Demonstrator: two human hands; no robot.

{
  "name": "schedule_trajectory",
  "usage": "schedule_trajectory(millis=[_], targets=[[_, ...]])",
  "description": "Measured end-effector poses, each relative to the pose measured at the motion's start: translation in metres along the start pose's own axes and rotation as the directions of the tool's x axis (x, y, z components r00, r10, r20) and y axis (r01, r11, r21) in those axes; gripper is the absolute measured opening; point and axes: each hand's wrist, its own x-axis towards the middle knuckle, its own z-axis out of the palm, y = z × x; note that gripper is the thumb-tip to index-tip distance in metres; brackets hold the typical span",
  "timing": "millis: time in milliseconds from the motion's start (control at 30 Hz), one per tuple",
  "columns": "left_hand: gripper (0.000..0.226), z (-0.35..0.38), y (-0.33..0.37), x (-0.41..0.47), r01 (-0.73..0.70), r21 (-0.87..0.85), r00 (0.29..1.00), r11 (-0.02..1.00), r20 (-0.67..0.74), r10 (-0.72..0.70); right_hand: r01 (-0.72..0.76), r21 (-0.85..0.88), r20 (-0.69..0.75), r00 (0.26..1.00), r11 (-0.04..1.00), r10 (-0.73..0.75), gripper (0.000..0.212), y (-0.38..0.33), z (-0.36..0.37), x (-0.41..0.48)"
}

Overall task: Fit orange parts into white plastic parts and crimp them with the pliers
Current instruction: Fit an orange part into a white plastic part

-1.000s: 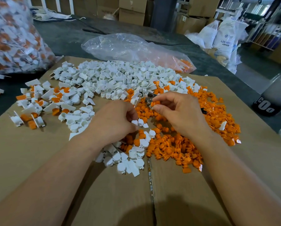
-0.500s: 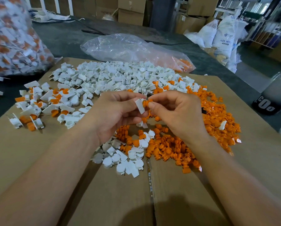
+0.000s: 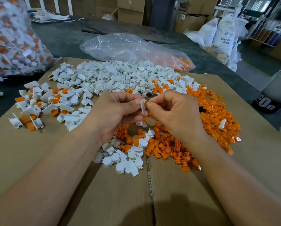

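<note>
Fingers: flat white tab, orange plug

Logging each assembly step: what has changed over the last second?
The left hand picked a white part off the pile and lifted it to the right hand, which now presses its orange part against it. The pliers stayed lying behind the hands.

I see a flattened cardboard sheet spread on a dark table. Just beyond the fingers lies a heap of white plastic parts. Right of and below them lie orange parts, and left of them fitted white-and-orange pieces. Farther beyond, on bare table, sits a clear bag, with a stuffed bag far left.
</note>
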Motion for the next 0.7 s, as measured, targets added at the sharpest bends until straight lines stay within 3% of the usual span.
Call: schedule_trajectory(millis=[200, 333, 433, 700], targets=[[0.013, 0.0026, -0.0021, 0.0008, -0.051, 0.037, 0.998, 0.998, -0.031, 0.052, -0.134, 0.095, 0.026, 0.991, 0.986, 0.132, 0.024, 0.0015, 0.0000, 0.0019], [0.009, 0.0031, -0.0033, 0.0005, -0.074, 0.071, 0.997, 0.995, -0.031, 0.076, -0.056, -0.049, -0.019, 0.998, 0.997, 0.055, 0.028, 0.0006, 0.0031, -0.0010], [0.019, 0.0035, -0.0036, -0.0006, -0.102, 0.097, 0.994, 0.990, -0.032, 0.106, -0.142, 0.049, -0.004, 0.990, 0.989, 0.142, 0.023, 0.0012, 0.0016, -0.0001], [0.007, 0.0042, -0.0052, -0.0018, -0.120, 0.177, 0.991, 0.977, -0.043, 0.130, -0.237, 0.128, 0.076, 0.971, 0.963, 0.229, 0.018, 0.0023, -0.0013, 0.0017]])
